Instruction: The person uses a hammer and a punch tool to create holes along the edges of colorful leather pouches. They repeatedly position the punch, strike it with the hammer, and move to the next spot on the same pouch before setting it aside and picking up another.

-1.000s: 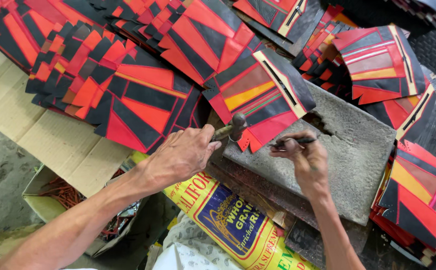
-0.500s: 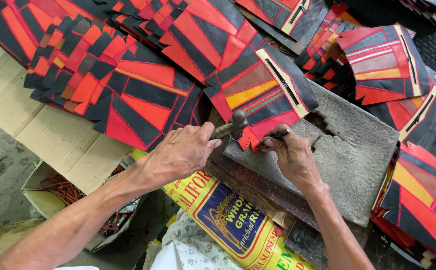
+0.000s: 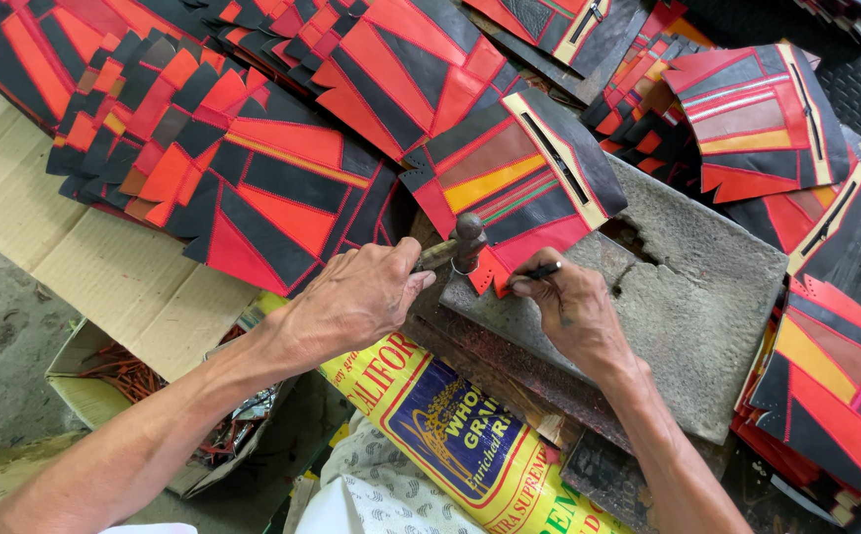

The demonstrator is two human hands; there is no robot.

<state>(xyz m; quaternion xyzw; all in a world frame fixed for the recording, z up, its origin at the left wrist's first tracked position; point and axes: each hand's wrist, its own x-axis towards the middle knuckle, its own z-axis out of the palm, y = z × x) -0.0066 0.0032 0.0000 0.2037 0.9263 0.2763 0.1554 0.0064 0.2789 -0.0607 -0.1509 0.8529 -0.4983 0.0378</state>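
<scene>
- Two bare hands work over a grey stone slab [image 3: 688,297] with a rough, chipped top, set on a dark rusted plate [image 3: 510,371]; the ground at the far left is bare grey dirt.
- Left hand [image 3: 356,297]: fingers closed round the handle of a small hammer [image 3: 465,247], whose dark head stands just past the fingertips.
- Right hand [image 3: 569,307]: thumb and fingers pinch a thin black punch [image 3: 537,270] lying nearly flat, its tip beside the hammer head.
- Stitched patchwork panel [image 3: 519,178] in red, black and yellow lies on the slab directly beyond both grips, its lower edge touching the punch.
- Stacks of like panels [image 3: 253,188] fan out beyond and to either side.
- Flattened cardboard [image 3: 104,267] lies left of the left wrist; a yellow sack [image 3: 460,435] with a blue oval label lies under the forearms.
</scene>
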